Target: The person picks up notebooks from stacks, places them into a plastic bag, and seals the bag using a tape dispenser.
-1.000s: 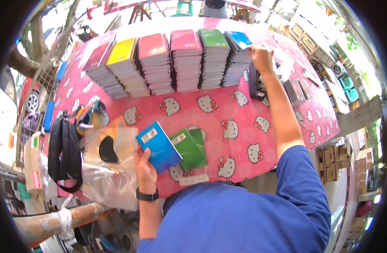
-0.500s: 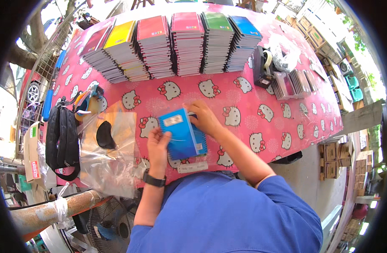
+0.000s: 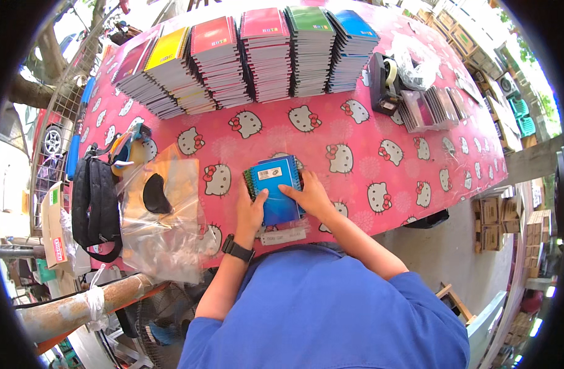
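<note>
At your far left a black bag (image 3: 96, 200) and clear plastic sleeves (image 3: 162, 215) lie handy on the pink table (image 3: 380, 123). Your left hand (image 3: 251, 212) and right hand (image 3: 309, 195) press flat, fingers spread, squaring the blue notebook (image 3: 274, 187) between them. 6 notebook stacks (image 3: 251, 52) line the far edge.

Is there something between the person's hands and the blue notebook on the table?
No. Both the left hand and the right hand rest directly on the blue notebook; nothing visible lies between them.
</note>
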### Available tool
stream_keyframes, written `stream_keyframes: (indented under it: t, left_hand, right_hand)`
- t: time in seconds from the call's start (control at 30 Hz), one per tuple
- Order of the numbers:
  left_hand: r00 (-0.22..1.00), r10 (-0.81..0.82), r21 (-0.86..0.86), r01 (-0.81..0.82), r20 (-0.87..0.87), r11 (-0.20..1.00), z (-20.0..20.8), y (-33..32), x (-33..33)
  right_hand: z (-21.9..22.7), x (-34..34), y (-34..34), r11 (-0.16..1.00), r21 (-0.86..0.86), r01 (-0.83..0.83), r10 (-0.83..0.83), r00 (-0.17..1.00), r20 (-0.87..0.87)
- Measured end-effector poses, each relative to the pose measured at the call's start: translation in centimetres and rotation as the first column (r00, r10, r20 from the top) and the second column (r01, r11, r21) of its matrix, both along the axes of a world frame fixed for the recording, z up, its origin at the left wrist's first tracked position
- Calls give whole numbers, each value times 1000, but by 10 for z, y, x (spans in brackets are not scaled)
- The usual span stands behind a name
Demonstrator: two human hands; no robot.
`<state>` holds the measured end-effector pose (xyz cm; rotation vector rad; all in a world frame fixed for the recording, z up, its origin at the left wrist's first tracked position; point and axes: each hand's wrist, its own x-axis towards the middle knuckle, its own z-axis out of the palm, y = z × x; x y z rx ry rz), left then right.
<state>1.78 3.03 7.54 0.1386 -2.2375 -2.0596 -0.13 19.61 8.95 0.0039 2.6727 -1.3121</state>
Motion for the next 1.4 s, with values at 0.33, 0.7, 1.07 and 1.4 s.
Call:
stream_keyframes:
  t: [0.33,0.7,1.07,1.4]
  left_hand:
    - [993,-111,16,111,-27,994,-2,1,-5]
    - [926,-287,-69,279,-244,958,36,-15,1]
    - [909,-269,139,325,-317,935,9,-5,12]
    - [944,-230,283,294,-238,913,11,5,15]
  right_hand:
    - [30,-17,3,855,-502,130,113,898,425]
    - [29,8,9,740,-576,-349,270,937,-221]
    - [25,-4,37,893,0,-451,443,877,-187]
    - [22,3,30,826,-211,-522,471,846,-249]
